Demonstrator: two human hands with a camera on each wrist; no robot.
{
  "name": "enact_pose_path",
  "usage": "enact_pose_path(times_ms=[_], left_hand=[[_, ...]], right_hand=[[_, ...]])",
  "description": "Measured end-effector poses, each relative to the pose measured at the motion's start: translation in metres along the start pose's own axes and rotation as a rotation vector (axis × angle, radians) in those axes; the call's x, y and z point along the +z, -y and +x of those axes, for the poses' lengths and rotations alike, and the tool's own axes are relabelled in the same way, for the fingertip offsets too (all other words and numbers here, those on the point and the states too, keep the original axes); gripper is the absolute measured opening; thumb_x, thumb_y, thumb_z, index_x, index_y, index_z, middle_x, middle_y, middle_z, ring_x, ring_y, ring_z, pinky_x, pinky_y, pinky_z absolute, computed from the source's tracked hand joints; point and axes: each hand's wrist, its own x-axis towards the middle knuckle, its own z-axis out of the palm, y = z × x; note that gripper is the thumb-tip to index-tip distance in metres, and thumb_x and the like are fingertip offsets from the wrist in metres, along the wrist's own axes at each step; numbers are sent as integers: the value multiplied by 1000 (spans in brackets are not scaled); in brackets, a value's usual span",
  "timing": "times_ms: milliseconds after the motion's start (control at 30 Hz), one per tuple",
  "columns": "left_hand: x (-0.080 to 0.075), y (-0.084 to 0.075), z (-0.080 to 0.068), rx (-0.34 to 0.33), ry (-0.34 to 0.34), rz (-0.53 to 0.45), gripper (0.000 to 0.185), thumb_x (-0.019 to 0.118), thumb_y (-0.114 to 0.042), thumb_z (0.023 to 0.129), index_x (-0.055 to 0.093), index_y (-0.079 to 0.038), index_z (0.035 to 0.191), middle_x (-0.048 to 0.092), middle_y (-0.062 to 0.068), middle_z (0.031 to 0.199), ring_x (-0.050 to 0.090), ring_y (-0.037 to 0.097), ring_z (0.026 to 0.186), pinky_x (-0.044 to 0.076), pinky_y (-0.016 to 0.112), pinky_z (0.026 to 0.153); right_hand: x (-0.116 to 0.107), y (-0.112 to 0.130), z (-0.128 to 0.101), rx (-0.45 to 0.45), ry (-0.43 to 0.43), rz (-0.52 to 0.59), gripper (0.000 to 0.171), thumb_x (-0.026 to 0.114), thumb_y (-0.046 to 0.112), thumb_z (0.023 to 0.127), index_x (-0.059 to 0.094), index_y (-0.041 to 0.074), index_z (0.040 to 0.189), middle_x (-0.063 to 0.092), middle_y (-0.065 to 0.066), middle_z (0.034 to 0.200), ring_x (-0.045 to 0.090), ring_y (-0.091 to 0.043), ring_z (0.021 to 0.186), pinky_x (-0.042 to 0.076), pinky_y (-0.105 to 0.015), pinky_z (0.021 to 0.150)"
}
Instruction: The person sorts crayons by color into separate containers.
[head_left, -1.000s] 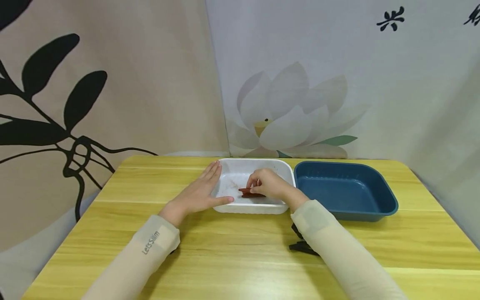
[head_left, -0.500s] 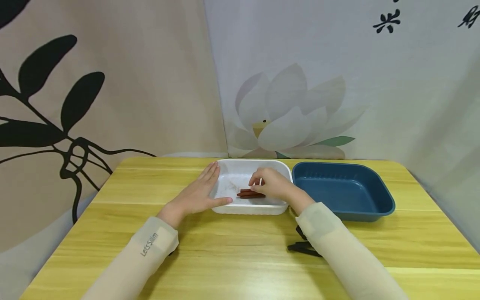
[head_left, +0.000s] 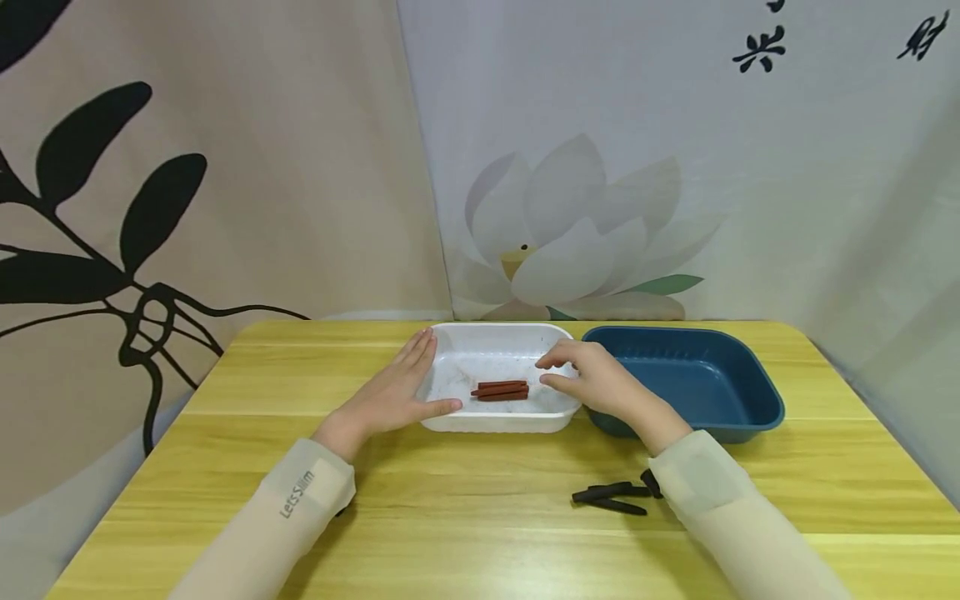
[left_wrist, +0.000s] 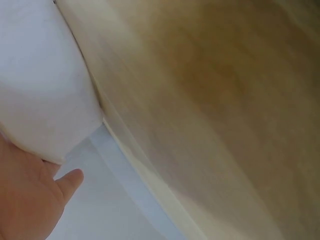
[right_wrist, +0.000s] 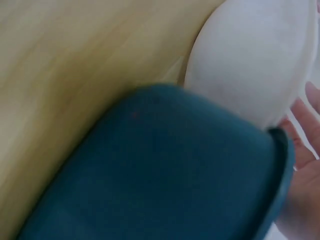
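A white tray (head_left: 450,418) sits mid-table with several reddish-brown sticks (head_left: 500,389) lying together inside it. My left hand (head_left: 401,388) rests flat against the tray's left side, fingers straight; the left wrist view shows the white tray wall (left_wrist: 45,100) beside that hand (left_wrist: 30,200). My right hand (head_left: 588,379) hovers at the tray's right rim with fingers relaxed and holding nothing. A dark blue tray (head_left: 750,392) stands empty just right of the white one; the right wrist view shows both tray walls, blue (right_wrist: 165,175) and white (right_wrist: 250,55).
Black stick-like pieces (head_left: 611,497) lie on the yellow wooden table (head_left: 465,517) by my right forearm. Printed fabric panels stand close behind the table. The table's edges fall off left and right.
My right hand let go of the reddish sticks and drew back right to the tray's rim; the sticks now lie uncovered in the white tray. The left hand stayed put.
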Motion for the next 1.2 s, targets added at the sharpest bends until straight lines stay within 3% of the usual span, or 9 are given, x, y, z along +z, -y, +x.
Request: enact_pose_path(times_ms=[100, 267, 333, 500, 733, 900, 1067, 1200], left_hand=[[0, 1, 0, 1, -4, 7, 114, 51, -76, 87, 2, -1, 158, -12, 7, 167, -4, 28, 156, 11, 44, 127], [0, 0, 0, -7, 2, 8, 114, 51, -76, 87, 1, -1, 158, -12, 7, 167, -5, 27, 156, 11, 44, 127], [0, 0, 0, -11, 5, 8, 114, 50, -76, 87, 1, -2, 158, -13, 7, 167, -6, 26, 156, 11, 44, 127], [-1, -1, -1, -16, 5, 0, 114, 50, -77, 87, 1, -2, 158, -12, 6, 167, -7, 25, 156, 11, 44, 127], [0, -3, 1, -10, 2, 11, 116, 50, -77, 86, 1, -2, 158, -15, 5, 167, -7, 25, 156, 11, 44, 127], [1, -2, 3, -1, 2, 18, 116, 50, -77, 86, 0, -2, 158, -15, 6, 167, -6, 26, 156, 11, 44, 127], [1, -1, 4, 0, 7, 11, 116, 51, -77, 86, 0, -3, 158, -15, 5, 167, -7, 25, 156, 11, 44, 127], [1, -1, 4, 0, 13, 7, 115, 51, -76, 86, -1, -3, 159, -15, 5, 167, -8, 24, 156, 11, 45, 127]], right_hand=[[-8, -3, -11, 7, -23, -6, 28, 67, 20, 95, 70, 9, 120, 69, -10, 122, 53, -38, 130, 49, -54, 101], [-19, -10, -31, 15, -51, -79, 43, 66, 30, 96, 63, 8, 133, 62, -15, 136, 51, -40, 133, 45, -58, 106], [-23, -14, -41, 33, -58, -108, 52, 65, 35, 96, 57, 8, 140, 57, -16, 143, 50, -39, 134, 44, -60, 106], [-35, -26, -68, 99, -71, -169, 71, 62, 45, 96, 38, 13, 154, 37, -15, 159, 34, -41, 145, 34, -66, 110], [-59, -48, -105, 129, -58, -224, 88, 63, 46, 95, 13, 18, 161, 13, -9, 168, 12, -37, 154, 23, -70, 113], [-74, -68, -128, 133, -88, -235, 96, 65, 40, 95, -1, 17, 161, -3, -6, 169, -3, -30, 156, 12, -62, 121], [-85, -90, -145, 176, -93, -261, 105, 68, 37, 93, -10, 16, 159, -13, -3, 168, -11, -28, 155, -5, -47, 126], [-91, -109, -153, 206, -84, -266, 110, 70, 37, 91, -14, 10, 158, -18, -6, 166, -17, -32, 154, -11, -49, 125]])
